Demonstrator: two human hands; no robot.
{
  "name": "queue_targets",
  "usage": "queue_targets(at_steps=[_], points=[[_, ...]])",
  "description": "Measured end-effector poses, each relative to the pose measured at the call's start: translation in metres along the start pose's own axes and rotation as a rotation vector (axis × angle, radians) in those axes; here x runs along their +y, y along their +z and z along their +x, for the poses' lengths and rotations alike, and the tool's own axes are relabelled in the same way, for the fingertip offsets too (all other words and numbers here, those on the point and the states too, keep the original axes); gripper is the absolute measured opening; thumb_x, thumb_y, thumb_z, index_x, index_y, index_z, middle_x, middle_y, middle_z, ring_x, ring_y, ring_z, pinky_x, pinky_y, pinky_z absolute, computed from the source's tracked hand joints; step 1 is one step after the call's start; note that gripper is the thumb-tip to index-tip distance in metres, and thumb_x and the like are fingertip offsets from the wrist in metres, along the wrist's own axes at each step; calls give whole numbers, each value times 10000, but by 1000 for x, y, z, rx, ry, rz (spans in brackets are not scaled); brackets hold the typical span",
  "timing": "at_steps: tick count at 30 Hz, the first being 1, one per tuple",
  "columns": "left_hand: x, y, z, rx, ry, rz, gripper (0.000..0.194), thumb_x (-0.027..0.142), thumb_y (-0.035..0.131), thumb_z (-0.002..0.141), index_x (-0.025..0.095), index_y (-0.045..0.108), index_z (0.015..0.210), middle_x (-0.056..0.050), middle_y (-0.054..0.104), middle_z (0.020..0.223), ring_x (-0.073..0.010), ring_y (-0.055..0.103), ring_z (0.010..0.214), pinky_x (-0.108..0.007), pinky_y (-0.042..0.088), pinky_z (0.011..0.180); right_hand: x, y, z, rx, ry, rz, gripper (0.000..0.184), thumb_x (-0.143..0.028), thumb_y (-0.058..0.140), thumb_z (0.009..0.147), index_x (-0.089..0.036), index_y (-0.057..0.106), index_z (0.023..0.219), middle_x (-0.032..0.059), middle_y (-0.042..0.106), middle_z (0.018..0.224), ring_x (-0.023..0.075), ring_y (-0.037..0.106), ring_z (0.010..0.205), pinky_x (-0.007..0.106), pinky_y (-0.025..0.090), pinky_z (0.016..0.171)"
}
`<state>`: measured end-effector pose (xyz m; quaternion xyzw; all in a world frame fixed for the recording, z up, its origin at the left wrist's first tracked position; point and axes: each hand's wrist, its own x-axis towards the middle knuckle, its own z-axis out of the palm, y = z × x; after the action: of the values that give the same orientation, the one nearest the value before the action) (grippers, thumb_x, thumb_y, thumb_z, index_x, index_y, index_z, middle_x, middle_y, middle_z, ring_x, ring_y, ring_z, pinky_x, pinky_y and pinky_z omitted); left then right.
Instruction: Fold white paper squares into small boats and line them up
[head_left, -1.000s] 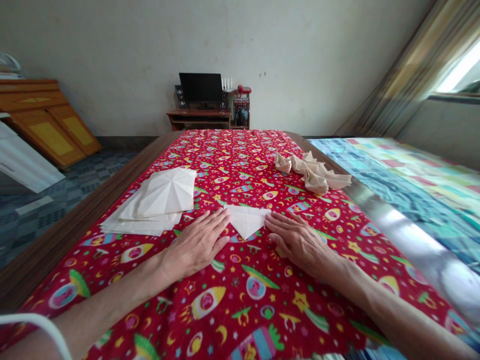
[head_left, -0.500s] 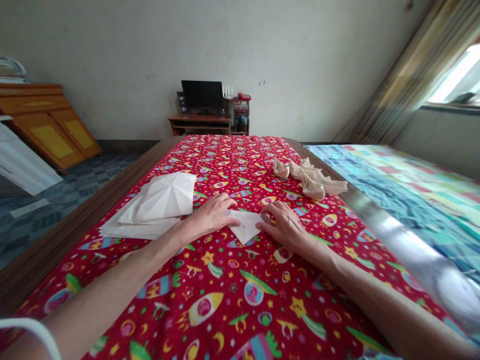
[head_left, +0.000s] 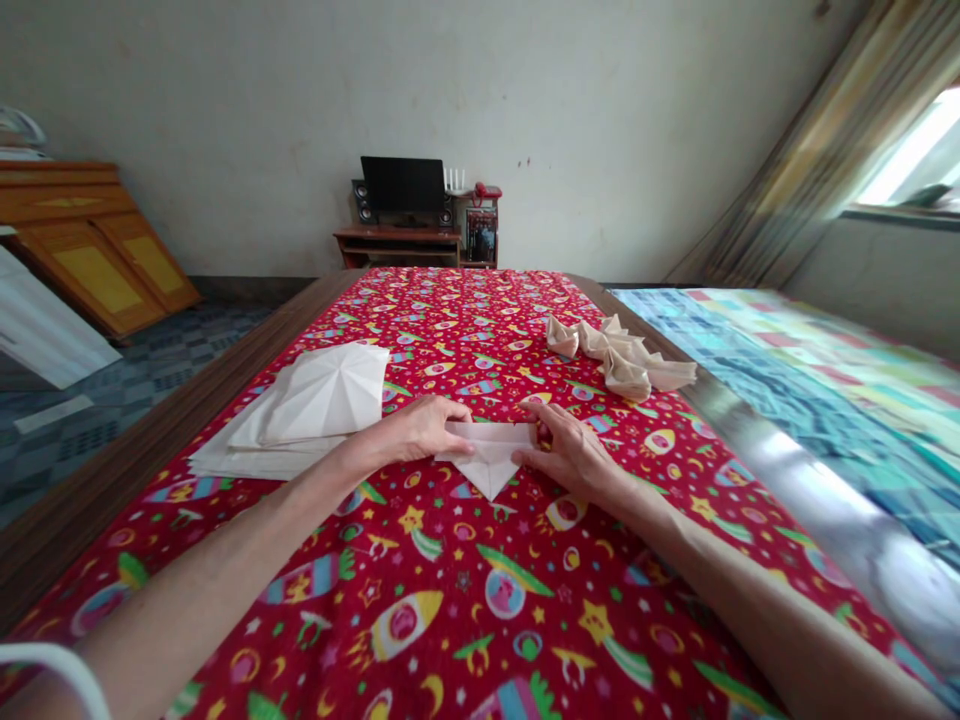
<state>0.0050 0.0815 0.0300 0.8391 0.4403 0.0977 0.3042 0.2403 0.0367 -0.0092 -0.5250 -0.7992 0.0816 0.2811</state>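
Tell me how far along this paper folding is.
The folded shapes at the right look finished. In progress: the small folded paper, flat-topped and pointed below, between the left hand and right hand. Probably left: the creased sheets stacked at the left; I can't count them.

A black monitor (head_left: 403,185) stood against the pale wall (head_left: 570,120) beyond my tabletop's far edge (head_left: 349,272), as daylight entered through a window (head_left: 911,155) at right.
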Motion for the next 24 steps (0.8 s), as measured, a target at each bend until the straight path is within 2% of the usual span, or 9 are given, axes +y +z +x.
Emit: queue_targets(at_steps=[2, 4, 6, 8, 10, 12, 15, 20, 24], points=[[6, -1, -2, 68, 35, 3, 167, 318, 647, 691, 162, 631, 748, 59, 553, 589, -103, 499, 559, -197, 320, 511, -3, -3, 2, -23, 51, 85, 412, -306, 664, 736, -187, 573, 1120, 4, 625, 793, 157, 578, 676, 267, 448, 611], [12, -1, -3, 194, 124, 46, 107, 263, 644, 725, 163, 615, 750, 49, 586, 636, -107, 532, 600, -200, 354, 553, -6, -8, 3, 25, 59, 146, 212, -289, 633, 763, -186, 629, 948, -19, 610, 693, 131, 552, 590, 240, 420, 554], [17, 0, -4, 354, 260, 147, 51, 199, 604, 779, 164, 587, 746, 25, 612, 713, -120, 563, 679, -213, 394, 632, -10, -14, 4, 145, -18, 150, 91, -274, 603, 796, -188, 630, 801, -2, 616, 714, 134, 561, 629, 241, 425, 579], [22, 2, -7, 500, 400, 341, 75, 160, 541, 832, 168, 568, 763, -9, 612, 788, -151, 564, 783, -254, 410, 733, -12, -19, 4, 257, -153, 84, 104, -250, 557, 838, -194, 615, 771, 25, 621, 782, 152, 568, 730, 260, 440, 652], [24, 7, -11, 574, 474, 570, 106, 146, 482, 869, 173, 563, 806, -38, 601, 830, -189, 543, 850, -307, 402, 782, -12, -21, 2, 288, -277, -51, 134, -229, 506, 874, -199, 607, 792, 45, 613, 825, 166, 544, 786, 284, 434, 701], [23, 14, -14, 561, 490, 733, 126, 144, 448, 887, 175, 560, 838, -50, 593, 844, -211, 526, 850, -338, 396, 764, -12, -21, 0, 242, -367, -207, 177, -208, 462, 899, -193, 599, 788, 55, 597, 826, 173, 508, 782, 296, 413, 698], [16, 26, -18, 464, 482, 800, 124, 150, 442, 896, 179, 551, 844, -45, 590, 853, -214, 519, 829, -345, 389, 728, -11, -17, -4, 107, -445, -335, 211, -173, 432, 911, -178, 582, 763, 54, 570, 786, 169, 456, 725, 292, 374, 643], [6, 37, -24, 413, 417, 697, 103, 189, 465, 911, 184, 566, 893, -26, 599, 876, -191, 541, 843, -330, 395, 766, -10, -13, -7, -3, -426, -306, 218, -124, 433, 903, -165, 563, 734, 52, 552, 769, 158, 444, 711, 271, 360, 615], [-1, 40, -30, 436, 401, 599, 103, 205, 491, 906, 193, 592, 922, -28, 613, 917, -191, 554, 901, -329, 412, 793, -7, -16, -11, -64, -427, -282, 213, -129, 412, 920, -164, 591, 811, 55, 567, 806, 164, 473, 766, 269, 387, 650]])
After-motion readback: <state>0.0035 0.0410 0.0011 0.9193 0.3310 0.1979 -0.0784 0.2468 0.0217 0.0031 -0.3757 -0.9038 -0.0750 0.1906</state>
